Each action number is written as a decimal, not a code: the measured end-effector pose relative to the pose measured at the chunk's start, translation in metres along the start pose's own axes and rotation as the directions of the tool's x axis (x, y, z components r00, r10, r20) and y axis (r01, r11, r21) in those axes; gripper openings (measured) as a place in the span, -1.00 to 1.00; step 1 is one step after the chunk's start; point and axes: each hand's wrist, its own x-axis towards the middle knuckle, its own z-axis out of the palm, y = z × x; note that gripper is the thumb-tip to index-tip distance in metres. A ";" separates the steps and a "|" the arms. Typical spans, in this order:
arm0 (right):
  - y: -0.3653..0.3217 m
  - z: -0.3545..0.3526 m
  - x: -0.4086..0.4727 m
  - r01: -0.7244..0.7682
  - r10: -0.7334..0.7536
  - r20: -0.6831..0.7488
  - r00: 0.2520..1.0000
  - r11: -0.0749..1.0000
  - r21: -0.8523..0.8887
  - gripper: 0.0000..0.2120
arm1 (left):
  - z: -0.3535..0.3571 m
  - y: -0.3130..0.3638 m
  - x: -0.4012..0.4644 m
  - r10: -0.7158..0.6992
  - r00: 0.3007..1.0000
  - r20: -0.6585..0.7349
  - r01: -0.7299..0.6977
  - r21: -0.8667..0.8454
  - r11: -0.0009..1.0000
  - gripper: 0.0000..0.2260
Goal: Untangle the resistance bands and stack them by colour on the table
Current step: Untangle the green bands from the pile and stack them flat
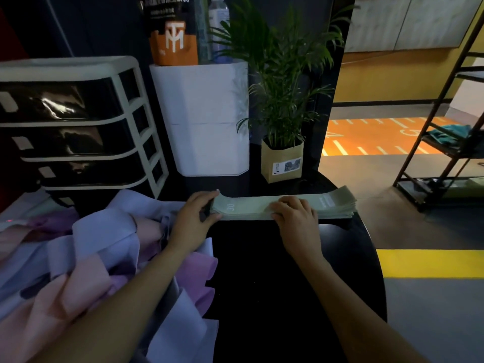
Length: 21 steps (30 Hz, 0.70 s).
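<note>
Your tangled heap of soft lilac, pink and purple fabric bands (86,260) sprawled across the black surface (275,271). Beyond lay the flat pale-green stack (285,204): light, floppy, best gripped at its ends. Your left hand (193,218) pinched one end; your right hand (296,213) pressed, fingers curled.

Counts, head view: hands 2, left hand (195,218) and right hand (294,216). Green band stack (285,206): 1; number of bands in it cannot be resolved. Loose band heap (91,258): 1, in lilac, pink and purple; individual bands not countable. Drawer unit (76,121): 1, with 4 dark drawers. White bin (207,119): 1. Potted plant (281,100): 1. Black counter (288,271): 1.
</note>
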 end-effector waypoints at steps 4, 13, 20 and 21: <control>0.001 -0.001 0.000 -0.031 0.032 -0.035 0.999 0.999 0.031 -0.77 | 0.001 -0.001 0.001 0.025 0.999 -0.029 -0.023 0.057 0.998 -0.58; 0.000 0.000 -0.001 0.026 -0.026 0.013 1.000 0.999 -0.020 -0.72 | 0.002 -0.001 0.001 -0.005 0.999 -0.035 0.006 0.026 1.000 -0.60; -0.004 -0.002 -0.003 0.052 -0.053 -0.003 0.999 0.997 -0.051 -0.76 | -0.001 0.004 0.000 -0.005 1.000 -0.008 0.006 0.078 0.997 -0.61; -0.005 -0.003 -0.003 0.052 -0.052 0.000 0.999 0.997 -0.060 -0.75 | -0.002 0.007 0.001 -0.019 1.000 0.006 0.019 0.086 0.996 -0.62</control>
